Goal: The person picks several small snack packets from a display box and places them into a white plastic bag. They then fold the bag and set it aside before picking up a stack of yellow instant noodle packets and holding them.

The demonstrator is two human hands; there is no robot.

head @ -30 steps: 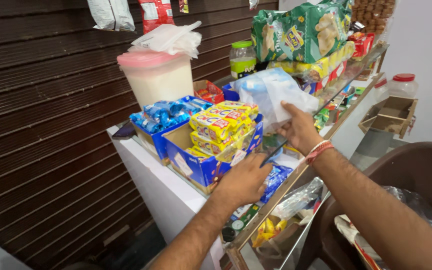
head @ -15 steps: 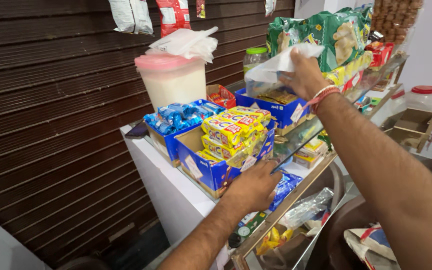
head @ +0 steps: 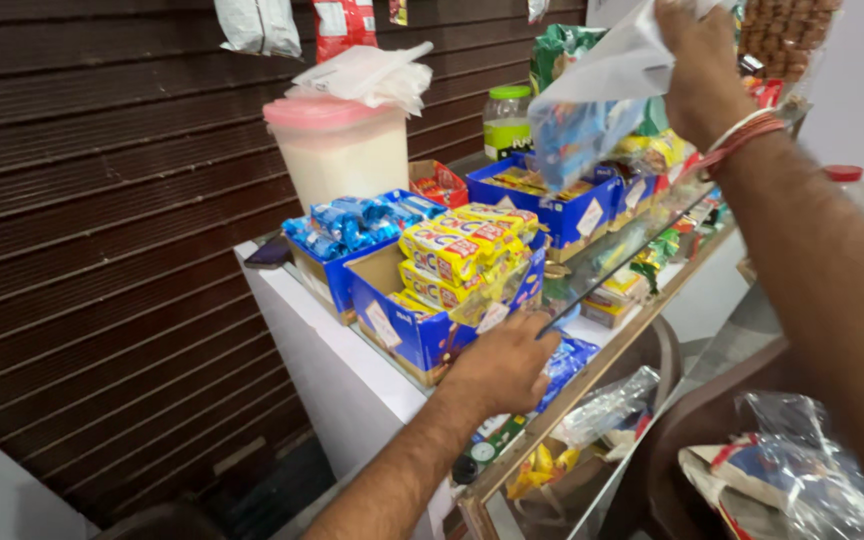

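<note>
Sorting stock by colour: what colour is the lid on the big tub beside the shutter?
Pink, on the translucent tub; seen clearly in the head view.

Right hand's point(head: 704, 70) fingers cut off at the top edge; plastic bag's point(head: 592, 110) contents blurred.

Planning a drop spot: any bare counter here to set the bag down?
Little. A bare white strip of counter top lies left of the blue-packet box, partly taken by a dark flat object. Boxes sit edge to edge from the yellow-packet box to the rear blue box. The left hand rests at the counter's front edge; the right hand holds a clear bag above.
</note>
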